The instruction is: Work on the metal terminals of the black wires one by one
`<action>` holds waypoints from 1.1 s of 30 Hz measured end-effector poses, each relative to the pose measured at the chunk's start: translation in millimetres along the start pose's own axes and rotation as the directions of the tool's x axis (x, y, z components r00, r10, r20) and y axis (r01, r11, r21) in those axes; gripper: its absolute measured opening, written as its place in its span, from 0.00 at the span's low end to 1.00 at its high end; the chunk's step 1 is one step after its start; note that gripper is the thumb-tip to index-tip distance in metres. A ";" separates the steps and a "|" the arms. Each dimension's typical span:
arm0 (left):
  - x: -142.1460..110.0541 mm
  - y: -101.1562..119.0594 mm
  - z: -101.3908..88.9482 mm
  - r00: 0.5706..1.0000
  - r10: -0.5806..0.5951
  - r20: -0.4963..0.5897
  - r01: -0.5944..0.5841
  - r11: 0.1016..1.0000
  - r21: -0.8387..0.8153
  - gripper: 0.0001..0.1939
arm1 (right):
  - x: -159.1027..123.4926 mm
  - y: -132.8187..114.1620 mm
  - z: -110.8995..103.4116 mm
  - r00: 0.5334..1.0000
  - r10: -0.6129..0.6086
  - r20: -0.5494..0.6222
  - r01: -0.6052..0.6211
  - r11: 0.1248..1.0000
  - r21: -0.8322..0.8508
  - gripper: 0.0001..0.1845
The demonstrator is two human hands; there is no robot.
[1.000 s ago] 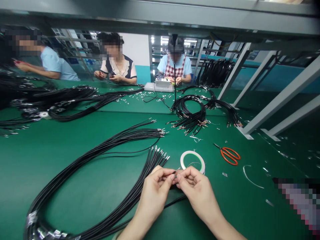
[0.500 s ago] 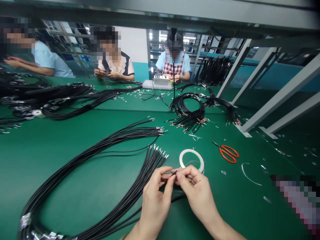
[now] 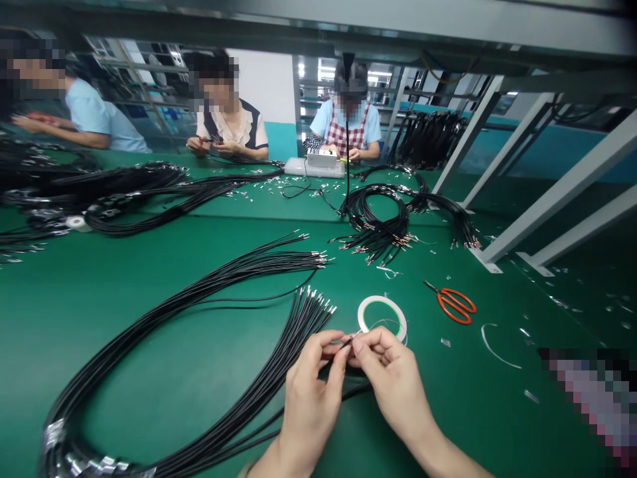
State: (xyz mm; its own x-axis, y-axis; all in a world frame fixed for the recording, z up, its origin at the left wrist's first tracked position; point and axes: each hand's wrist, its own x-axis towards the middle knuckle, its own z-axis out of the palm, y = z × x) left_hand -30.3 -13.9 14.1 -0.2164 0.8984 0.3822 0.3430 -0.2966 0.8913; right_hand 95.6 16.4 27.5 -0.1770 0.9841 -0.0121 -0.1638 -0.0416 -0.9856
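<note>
Between my two hands is the end of a black cable point(image 3: 347, 344). My left hand point(image 3: 313, 385) pinches it between thumb and fingers. My right hand point(image 3: 391, 372) closes at the cable's tip, its fingertips almost touching the left ones; what exactly they grip there is mostly hidden. Just behind my hands lies a white ring-shaped roll of tape point(image 3: 365, 309) with a green inner edge. Left of my hands, a long looped bundle of black cables point(image 3: 199, 285) has bare silvery ends pointing toward the roll. Shiny clear wrapping point(image 3: 54, 435) binds the bundle at the lower left.
Orange-handled scissors point(image 3: 455, 307) lie on the green table point(image 3: 124, 285) to the right, near tape scraps point(image 3: 497, 352). Coiled cables point(image 3: 378, 219) lie farther back, beside grey metal legs point(image 3: 542, 199). Several co-workers point(image 3: 231, 126) sit across the table. More cables point(image 3: 124, 192) are piled at left.
My hands stay almost in the same place at the cable end, with only tiny finger movement. The whole view has shifted very slightly.
</note>
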 end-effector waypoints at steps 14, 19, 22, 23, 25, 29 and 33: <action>3.6 7.9 -3.3 0.994 0.093 0.059 -0.097 0.992 0.077 0.14 | 0.0 -2.1 0.5 1.000 -0.004 -0.014 0.003 1.000 -0.026 0.12; 4.5 9.5 -4.3 0.991 0.121 0.062 -0.126 0.988 0.089 0.15 | -0.2 -2.5 0.6 1.000 -0.008 -0.018 0.007 0.999 -0.031 0.12; 3.9 8.6 -4.7 0.992 0.110 0.060 -0.114 0.991 0.071 0.15 | -0.2 -2.8 0.6 1.000 -0.008 -0.013 0.007 0.999 -0.031 0.12; 3.6 7.9 -4.6 0.994 0.097 0.058 -0.101 0.993 0.061 0.14 | -0.1 -2.7 0.5 1.000 -0.007 -0.011 0.007 1.000 -0.028 0.12; 3.1 6.3 -3.7 0.997 0.050 0.059 -0.051 0.998 0.031 0.14 | 0.2 -2.4 0.5 1.000 -0.005 -0.007 0.005 1.000 -0.019 0.12; 5.1 6.0 -0.1 0.983 -0.164 0.081 0.175 0.973 -0.153 0.10 | 0.7 -2.7 0.9 1.000 -0.016 0.008 0.017 1.000 -0.012 0.11; 13.3 10.8 0.5 0.914 -0.373 0.159 0.406 0.838 -0.366 0.08 | 1.0 -5.1 1.7 1.000 -0.015 0.020 0.015 0.999 -0.031 0.10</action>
State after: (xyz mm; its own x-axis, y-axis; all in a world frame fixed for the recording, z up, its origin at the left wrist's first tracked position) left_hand -29.0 -5.0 28.7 -0.1807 0.9833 -0.0220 -0.1353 -0.0027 0.9908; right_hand 94.6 17.3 32.8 -0.1938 0.9810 0.0058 -0.1366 -0.0211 -0.9904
